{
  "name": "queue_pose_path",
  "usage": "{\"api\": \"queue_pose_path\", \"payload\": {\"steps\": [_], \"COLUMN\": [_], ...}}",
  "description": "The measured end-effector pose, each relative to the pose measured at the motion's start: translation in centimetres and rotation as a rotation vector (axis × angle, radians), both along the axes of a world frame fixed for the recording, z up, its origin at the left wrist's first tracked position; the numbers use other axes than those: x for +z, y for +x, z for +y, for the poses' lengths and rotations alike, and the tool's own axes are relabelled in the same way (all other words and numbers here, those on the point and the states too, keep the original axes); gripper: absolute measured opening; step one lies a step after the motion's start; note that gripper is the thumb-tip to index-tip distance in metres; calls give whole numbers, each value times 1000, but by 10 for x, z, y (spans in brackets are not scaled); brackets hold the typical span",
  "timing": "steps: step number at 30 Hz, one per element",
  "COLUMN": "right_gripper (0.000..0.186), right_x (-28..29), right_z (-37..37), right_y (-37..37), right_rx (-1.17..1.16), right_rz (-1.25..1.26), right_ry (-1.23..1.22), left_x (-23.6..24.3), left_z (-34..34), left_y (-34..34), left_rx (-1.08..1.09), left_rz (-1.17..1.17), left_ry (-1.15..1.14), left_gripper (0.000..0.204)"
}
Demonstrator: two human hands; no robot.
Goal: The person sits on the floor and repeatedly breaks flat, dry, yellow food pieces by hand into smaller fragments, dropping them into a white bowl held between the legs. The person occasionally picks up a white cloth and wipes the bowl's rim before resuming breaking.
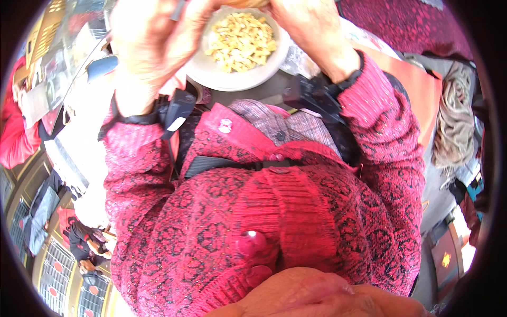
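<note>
A white bowl holds many small pale-yellow chopped pieces, at the top middle of the view. My left hand is at the bowl's left side, its fingers bent inward and a ring-like band on one of them. From the right, my right hand reaches over the bowl's far right rim. Between the two hands, above the far rim, shows a slim tan-brown thing, cut off by the picture's upper edge. Both hands appear closed on it; its kind and most fingertips are out of sight.
Black devices are strapped at my wrists. A clear plastic bag lies right of the bowl. A grey-brown scarf hangs at the right. At the lower left, another person is beyond a bright white area.
</note>
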State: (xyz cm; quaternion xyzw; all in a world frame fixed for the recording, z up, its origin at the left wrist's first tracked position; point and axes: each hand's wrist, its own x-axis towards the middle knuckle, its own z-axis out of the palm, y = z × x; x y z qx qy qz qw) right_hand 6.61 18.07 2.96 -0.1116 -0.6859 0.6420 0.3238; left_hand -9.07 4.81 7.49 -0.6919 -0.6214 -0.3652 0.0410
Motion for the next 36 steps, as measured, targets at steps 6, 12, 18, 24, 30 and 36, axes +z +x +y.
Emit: {"api": "queue_pose_path", "payload": {"steps": [6, 12, 18, 24, 30, 36], "right_gripper": [42, 25, 19, 24, 36, 37], "right_x": [12, 31, 11, -26, -14, 12], "right_z": [29, 23, 25, 35, 26, 5], "right_y": [16, 23, 21, 27, 17, 13], "right_rx": [406, 314, 412, 393, 379, 160], "right_rz": [-317, -430, -357, -211, -285, -353], "right_ry": [49, 365, -141, -313, -171, -109], "left_x": [-19, -24, -21, -26, -43, -48], "left_z": [-7, -1, 2, 4, 8, 2], "left_y": [20, 13, 22, 24, 30, 21], "left_rx": [-65, -98, -200, -208, -167, -492], "left_rz": [-411, -1086, -1678, -956, -934, -1707], "left_ry": [-82, -241, -284, -227, -117, -285], "left_gripper": [10, 6, 45, 57, 47, 55]}}
